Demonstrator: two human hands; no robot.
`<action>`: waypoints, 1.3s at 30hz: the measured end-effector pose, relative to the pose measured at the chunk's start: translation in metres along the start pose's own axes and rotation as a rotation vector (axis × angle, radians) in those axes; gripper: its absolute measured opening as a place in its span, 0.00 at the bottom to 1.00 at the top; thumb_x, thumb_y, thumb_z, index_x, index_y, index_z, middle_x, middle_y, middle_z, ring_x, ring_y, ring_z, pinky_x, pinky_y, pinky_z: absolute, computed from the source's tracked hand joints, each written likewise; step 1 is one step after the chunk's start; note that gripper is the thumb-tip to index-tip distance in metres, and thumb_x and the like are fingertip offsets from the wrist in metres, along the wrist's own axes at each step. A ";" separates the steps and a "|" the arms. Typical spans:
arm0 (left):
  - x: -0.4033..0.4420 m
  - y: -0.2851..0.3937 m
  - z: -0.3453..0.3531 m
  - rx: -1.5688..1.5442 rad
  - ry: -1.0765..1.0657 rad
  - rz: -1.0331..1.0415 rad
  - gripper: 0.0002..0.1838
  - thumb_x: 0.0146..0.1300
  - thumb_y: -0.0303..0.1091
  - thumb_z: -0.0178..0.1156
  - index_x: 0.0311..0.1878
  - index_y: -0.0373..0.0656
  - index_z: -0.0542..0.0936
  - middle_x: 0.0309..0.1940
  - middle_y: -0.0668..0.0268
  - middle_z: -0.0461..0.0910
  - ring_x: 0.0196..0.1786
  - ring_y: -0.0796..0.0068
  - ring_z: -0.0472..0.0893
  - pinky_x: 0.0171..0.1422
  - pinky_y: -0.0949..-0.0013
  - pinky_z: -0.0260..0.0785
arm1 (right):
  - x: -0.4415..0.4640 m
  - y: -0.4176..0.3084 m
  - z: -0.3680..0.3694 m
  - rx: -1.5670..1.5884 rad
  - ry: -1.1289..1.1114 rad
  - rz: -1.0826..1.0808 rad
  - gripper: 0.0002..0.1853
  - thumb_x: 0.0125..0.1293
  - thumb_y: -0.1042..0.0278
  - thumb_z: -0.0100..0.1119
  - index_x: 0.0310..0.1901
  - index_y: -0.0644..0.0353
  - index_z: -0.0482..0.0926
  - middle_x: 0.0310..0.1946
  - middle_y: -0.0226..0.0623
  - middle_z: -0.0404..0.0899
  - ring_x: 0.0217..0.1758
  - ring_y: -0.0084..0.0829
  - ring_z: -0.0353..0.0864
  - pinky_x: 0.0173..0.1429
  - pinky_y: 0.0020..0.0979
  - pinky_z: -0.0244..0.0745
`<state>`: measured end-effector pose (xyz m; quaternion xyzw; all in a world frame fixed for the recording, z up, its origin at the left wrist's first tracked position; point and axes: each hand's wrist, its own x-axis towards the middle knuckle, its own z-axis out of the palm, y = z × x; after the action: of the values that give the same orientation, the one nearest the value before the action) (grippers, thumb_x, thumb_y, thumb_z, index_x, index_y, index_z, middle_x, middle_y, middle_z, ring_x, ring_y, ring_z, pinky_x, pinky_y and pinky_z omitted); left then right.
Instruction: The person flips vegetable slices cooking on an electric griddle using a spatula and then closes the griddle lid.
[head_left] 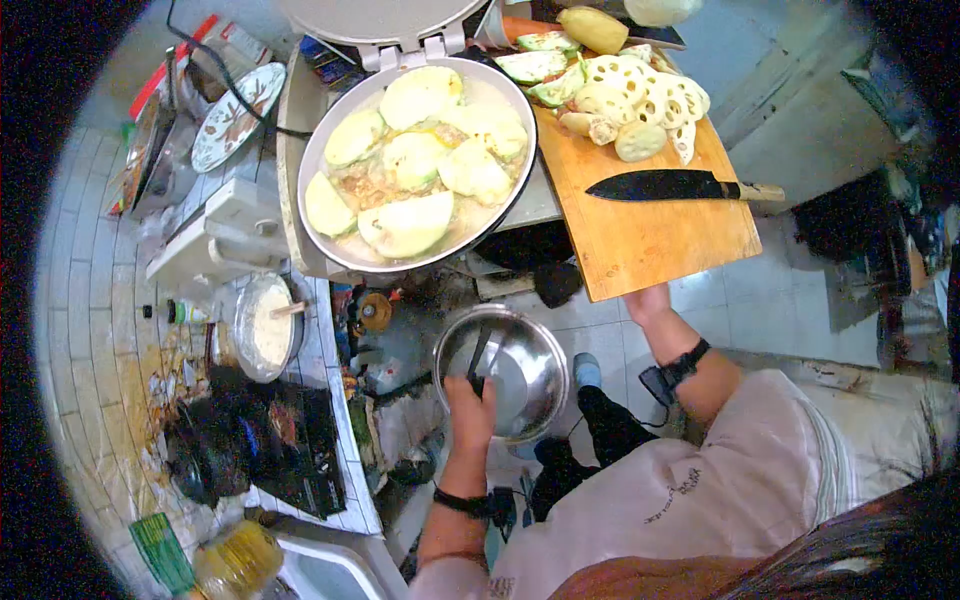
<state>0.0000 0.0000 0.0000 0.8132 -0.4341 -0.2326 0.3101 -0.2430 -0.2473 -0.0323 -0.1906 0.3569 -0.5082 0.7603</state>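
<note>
My left hand (470, 405) is closed around the handle of a slim black kitchen utensil (482, 352); its exact kind is unclear. It hangs over a shiny steel basin (540, 385) lower down. My right hand (650, 300) is at the near edge of a wooden cutting board (650, 245), its fingers hidden by the board. A dark-bladed knife (665, 185) lies across the board, below a pile of sliced lotus root (625, 90). Left of the board, an open round electric pan (310, 225) holds several pale, battered-looking slices (405, 225) in bubbling oil.
The pan's raised lid (385, 15) stands behind it. A patterned oval plate (238, 118) and a bowl of pale batter (265, 325) with a stick in it are at the left. A black stove (290, 440) sits on the lower-left counter. Behind the lotus root lies a peeled yellowish vegetable (593, 30).
</note>
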 end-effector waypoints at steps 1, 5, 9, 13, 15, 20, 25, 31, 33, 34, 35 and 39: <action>0.007 0.008 -0.002 0.026 0.018 -0.014 0.22 0.52 0.35 0.62 0.47 0.32 0.69 0.50 0.40 0.65 0.55 0.40 0.65 0.61 0.51 0.57 | -0.005 -0.006 -0.007 -0.005 0.014 0.051 0.28 0.63 0.46 0.50 0.59 0.54 0.64 0.55 0.37 0.70 0.56 0.29 0.70 0.58 0.34 0.67; 0.042 0.052 0.029 0.071 0.022 0.043 0.20 0.53 0.33 0.61 0.43 0.30 0.68 0.42 0.42 0.67 0.47 0.40 0.68 0.52 0.52 0.63 | -0.035 -0.088 -0.068 -0.132 0.226 0.036 0.13 0.66 0.53 0.48 0.40 0.54 0.71 0.34 0.32 0.77 0.31 0.25 0.73 0.32 0.25 0.69; 0.097 0.079 0.052 0.045 0.168 0.191 0.20 0.53 0.33 0.61 0.44 0.30 0.69 0.43 0.42 0.67 0.48 0.40 0.68 0.53 0.53 0.64 | -0.052 -0.139 -0.116 -0.081 0.354 0.048 0.12 0.67 0.55 0.45 0.35 0.55 0.71 0.26 0.34 0.75 0.22 0.26 0.70 0.25 0.24 0.66; 0.144 0.100 0.078 0.144 0.233 0.252 0.21 0.52 0.31 0.61 0.47 0.33 0.70 0.52 0.40 0.64 0.53 0.40 0.67 0.57 0.52 0.63 | -0.082 -0.180 -0.154 -0.041 0.488 -0.031 0.11 0.67 0.57 0.45 0.33 0.55 0.70 0.26 0.32 0.75 0.24 0.28 0.73 0.25 0.25 0.67; 0.159 0.135 0.067 0.014 0.247 0.278 0.22 0.52 0.32 0.60 0.50 0.35 0.70 0.55 0.41 0.65 0.54 0.40 0.67 0.58 0.51 0.62 | -0.091 -0.191 -0.172 -0.051 0.440 -0.032 0.11 0.67 0.58 0.46 0.33 0.55 0.69 0.26 0.31 0.75 0.27 0.29 0.75 0.24 0.25 0.68; 0.229 0.106 0.131 0.159 -0.078 0.256 0.23 0.54 0.35 0.58 0.54 0.37 0.70 0.52 0.44 0.71 0.54 0.43 0.69 0.60 0.52 0.61 | -0.113 -0.206 -0.202 -0.019 0.624 -0.143 0.11 0.66 0.56 0.47 0.33 0.54 0.69 0.26 0.30 0.74 0.30 0.31 0.77 0.24 0.25 0.69; 0.261 0.108 0.149 0.077 -0.063 0.264 0.22 0.55 0.34 0.58 0.53 0.37 0.71 0.51 0.44 0.71 0.54 0.44 0.70 0.60 0.52 0.62 | -0.128 -0.216 -0.203 -0.034 0.618 -0.133 0.12 0.66 0.56 0.47 0.32 0.55 0.70 0.26 0.33 0.75 0.28 0.31 0.77 0.24 0.25 0.70; 0.266 0.096 0.144 0.010 -0.063 0.257 0.22 0.55 0.34 0.58 0.53 0.38 0.71 0.51 0.45 0.72 0.54 0.44 0.70 0.59 0.52 0.62 | -0.136 -0.235 -0.162 -0.138 0.470 -0.119 0.13 0.67 0.56 0.46 0.37 0.59 0.72 0.31 0.44 0.80 0.24 0.30 0.76 0.28 0.27 0.72; 0.260 0.094 0.138 -0.002 -0.067 0.255 0.21 0.55 0.34 0.58 0.52 0.38 0.72 0.50 0.45 0.72 0.54 0.44 0.70 0.59 0.52 0.62 | -0.133 -0.233 -0.153 -0.347 0.395 -0.165 0.15 0.67 0.56 0.46 0.39 0.60 0.74 0.34 0.45 0.81 0.24 0.27 0.76 0.29 0.27 0.70; 0.257 0.095 0.136 -0.009 -0.066 0.255 0.21 0.55 0.34 0.58 0.52 0.38 0.72 0.50 0.45 0.72 0.54 0.44 0.70 0.59 0.52 0.62 | -0.132 -0.232 -0.146 -0.345 0.389 -0.170 0.15 0.67 0.56 0.46 0.39 0.60 0.74 0.34 0.45 0.81 0.24 0.27 0.76 0.29 0.27 0.70; 0.254 0.096 0.136 -0.018 -0.066 0.254 0.21 0.55 0.34 0.58 0.52 0.38 0.72 0.50 0.45 0.72 0.53 0.44 0.70 0.59 0.52 0.62 | -0.134 -0.232 -0.136 -0.483 0.376 -0.180 0.15 0.67 0.56 0.47 0.38 0.61 0.75 0.35 0.44 0.81 0.23 0.25 0.74 0.29 0.25 0.69; 0.245 0.096 0.132 -0.090 -0.060 0.260 0.21 0.55 0.34 0.57 0.52 0.38 0.72 0.50 0.45 0.72 0.53 0.45 0.71 0.59 0.52 0.62 | -0.137 -0.231 -0.105 -0.902 0.320 -0.245 0.15 0.67 0.57 0.47 0.35 0.62 0.76 0.33 0.37 0.81 0.23 0.20 0.70 0.28 0.22 0.63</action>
<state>-0.0133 -0.2900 -0.0514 0.7282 -0.5339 -0.2337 0.3606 -0.4990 -0.2101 0.0960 -0.4609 0.6283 -0.4117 0.4725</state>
